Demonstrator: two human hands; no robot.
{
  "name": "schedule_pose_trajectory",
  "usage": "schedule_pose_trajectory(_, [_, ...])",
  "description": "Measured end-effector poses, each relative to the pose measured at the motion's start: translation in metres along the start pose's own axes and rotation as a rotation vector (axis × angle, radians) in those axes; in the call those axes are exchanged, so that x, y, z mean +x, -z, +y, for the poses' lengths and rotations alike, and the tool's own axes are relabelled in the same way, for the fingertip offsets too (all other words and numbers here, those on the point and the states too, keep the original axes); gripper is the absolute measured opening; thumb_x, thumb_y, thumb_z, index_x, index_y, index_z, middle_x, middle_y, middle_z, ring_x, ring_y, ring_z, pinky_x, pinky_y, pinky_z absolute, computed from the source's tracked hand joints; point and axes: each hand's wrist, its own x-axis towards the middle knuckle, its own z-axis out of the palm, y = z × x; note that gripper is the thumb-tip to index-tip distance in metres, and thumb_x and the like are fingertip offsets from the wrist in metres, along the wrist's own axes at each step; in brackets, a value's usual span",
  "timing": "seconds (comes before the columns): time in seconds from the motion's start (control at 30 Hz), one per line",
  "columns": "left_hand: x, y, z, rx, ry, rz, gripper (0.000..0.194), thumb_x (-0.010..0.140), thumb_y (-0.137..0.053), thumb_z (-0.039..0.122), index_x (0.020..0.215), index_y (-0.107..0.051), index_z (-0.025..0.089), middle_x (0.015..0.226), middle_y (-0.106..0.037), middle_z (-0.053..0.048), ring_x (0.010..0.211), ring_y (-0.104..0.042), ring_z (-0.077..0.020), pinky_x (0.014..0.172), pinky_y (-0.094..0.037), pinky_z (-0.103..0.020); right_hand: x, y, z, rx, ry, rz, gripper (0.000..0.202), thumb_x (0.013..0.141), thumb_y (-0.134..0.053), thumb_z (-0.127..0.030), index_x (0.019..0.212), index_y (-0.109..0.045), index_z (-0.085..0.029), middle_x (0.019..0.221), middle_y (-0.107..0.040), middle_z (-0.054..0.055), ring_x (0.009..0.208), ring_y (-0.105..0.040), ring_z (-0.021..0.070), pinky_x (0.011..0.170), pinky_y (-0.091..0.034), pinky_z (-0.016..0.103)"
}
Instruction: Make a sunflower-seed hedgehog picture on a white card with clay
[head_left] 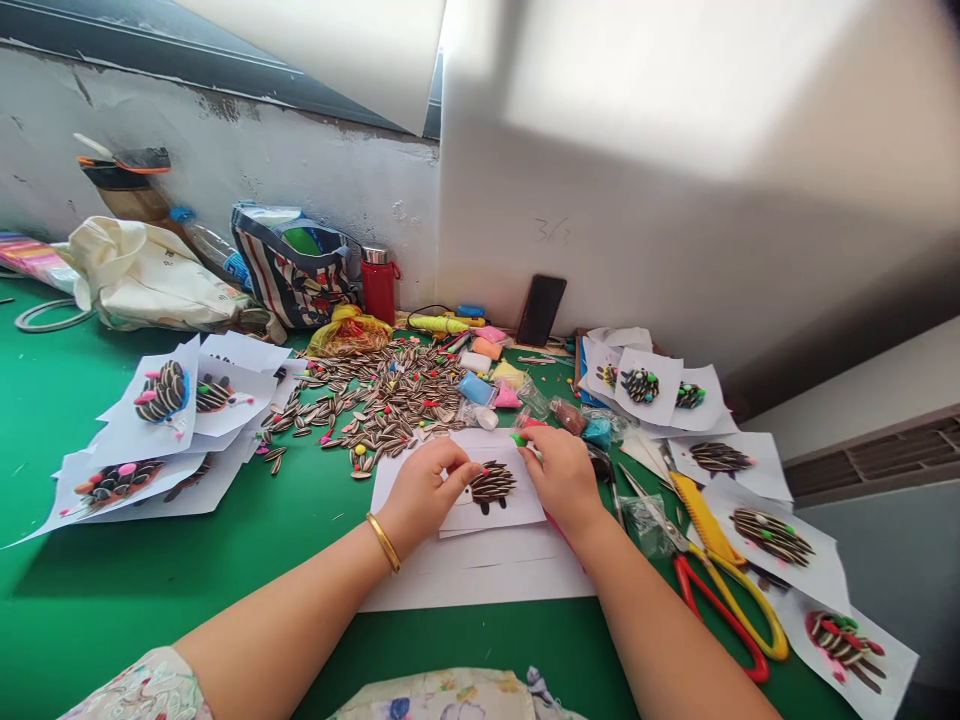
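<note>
"Right hand (559,475) first: is anything held?"

"A small green piece (518,439) is pinched between thumb and forefinger, at one o'clock from the striped-seed figure (493,482)."

"And where is that figure placed?"

"On a white sheet (529,511), laid over larger paper (487,585) on the green surface (300,570), between both hands."

"What of the left hand (424,490)?"

"It is curled at nine o'clock, its fingertips brought to the figure's edge; whether anything is gripped cannot be told."

"Farther out?"

"Loose striped seeds (401,385) are heaped at eleven o'clock, and coloured packets (476,388) are bunched at twelve. Scissors (684,543) are laid at four o'clock, beside a yellow cutter (705,518). Decorated sheets (120,435) are stacked toward ten; others (825,580) are spread from two to four. At one o'clock, a dark phone (541,310) is propped against the wall (630,260)."
</note>
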Motion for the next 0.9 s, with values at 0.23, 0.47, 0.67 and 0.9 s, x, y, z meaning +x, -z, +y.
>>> schedule_pose_trajectory(0.23, [0.000, -0.001, 0.000, -0.033, -0.052, -0.037, 0.018, 0.096, -0.053, 0.030, 0.091, -0.068, 0.021, 0.089, -0.070, -0.004, 0.086, -0.061, -0.0183, 0.080, -0.046, -0.033, 0.000, -0.008, 0.004, -0.100, 0.030, -0.090, 0.035, 0.088, -0.046, -0.006, 0.112, -0.068, -0.019, 0.115, -0.070, 0.009, 0.104, -0.061, 0.0240, 0.090, -0.044, 0.037])
schedule_pose_trajectory(0.47, [0.000, -0.001, 0.003, -0.002, -0.024, 0.014, 0.018, 0.090, -0.062, 0.035, 0.080, -0.063, 0.020, 0.077, -0.064, -0.002, 0.075, -0.057, -0.0172, 0.071, -0.046, -0.031, -0.002, 0.003, -0.006, -0.116, 0.030, -0.019, 0.030, 0.089, -0.053, -0.013, 0.113, -0.069, -0.022, 0.117, -0.069, 0.008, 0.101, -0.060, 0.0239, 0.087, -0.042, 0.039])
schedule_pose_trajectory(0.67, [0.000, -0.001, 0.001, -0.024, -0.068, -0.017, 0.020, 0.097, -0.051, 0.028, 0.093, -0.069, 0.021, 0.092, -0.070, -0.006, 0.089, -0.061, -0.0194, 0.082, -0.047, -0.035, -0.006, 0.009, -0.017, -0.022, 0.089, 0.042, 0.026, 0.090, -0.054, -0.015, 0.111, -0.068, -0.021, 0.112, -0.068, 0.008, 0.105, -0.060, 0.0244, 0.089, -0.041, 0.040])
schedule_pose_trajectory(0.9, [0.000, -0.001, 0.004, 0.005, -0.041, 0.036, 0.013, 0.087, -0.067, 0.031, 0.082, -0.061, 0.020, 0.081, -0.063, -0.001, 0.078, -0.056, -0.0172, 0.073, -0.045, -0.031, -0.010, 0.014, -0.027, 0.053, 0.141, 0.080, 0.025, 0.091, -0.053, -0.016, 0.110, -0.068, -0.021, 0.109, -0.068, 0.008, 0.103, -0.060, 0.0236, 0.086, -0.041, 0.040])
